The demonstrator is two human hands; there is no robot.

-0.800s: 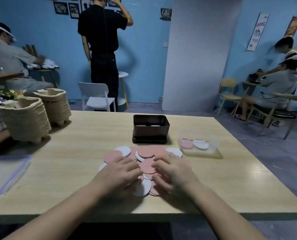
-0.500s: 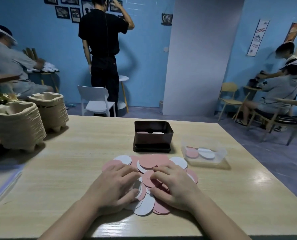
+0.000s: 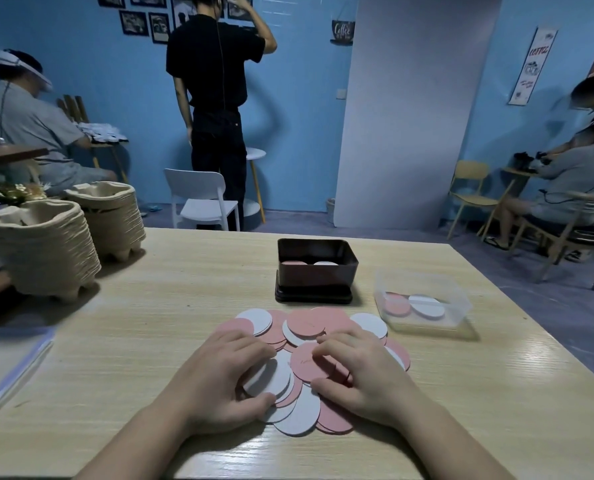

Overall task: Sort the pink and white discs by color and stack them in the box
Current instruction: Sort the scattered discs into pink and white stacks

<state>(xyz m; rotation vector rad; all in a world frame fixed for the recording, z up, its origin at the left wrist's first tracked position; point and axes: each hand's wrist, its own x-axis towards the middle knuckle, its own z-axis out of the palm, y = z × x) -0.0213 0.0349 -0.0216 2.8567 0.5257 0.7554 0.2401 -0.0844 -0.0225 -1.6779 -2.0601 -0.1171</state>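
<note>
Two stacks of moulded pulp trays point(image 3: 42, 244) stand at the left edge of the surface point(image 3: 171, 306), well apart from the work area. A flat clear sleeve point(image 3: 8, 362) lies near the front-left corner.

The discs point(image 3: 306, 323) are thin, flat, round cards in pink and white, mixed and overlapping in a loose pile at the middle of the surface toward the front edge. The pile lies just in front of the box point(image 3: 316, 268).

The left hand point(image 3: 219, 379) rests on the left side of the pile. Its fingers are curled and its thumb closes against the near edge of a white disc point(image 3: 268, 377), which is pinched and lifted slightly at a tilt. The right hand point(image 3: 368, 375) rests on the right side of the pile. Its fingers are bent and pressed down onto a pink disc point(image 3: 306, 365); whether this disc is gripped or only pressed flat cannot be told.

The box is dark, rectangular and open, and sits on its lid at the centre of the surface. One pink and one white stack are visible inside, side by side. A clear plastic container point(image 3: 423, 303) stands to the right of the box, holding one pink and one white disc.

Compared with the earlier frame, the left hand now shows a white disc raised under its fingers, and the pink disc under the right hand is more exposed.
</note>
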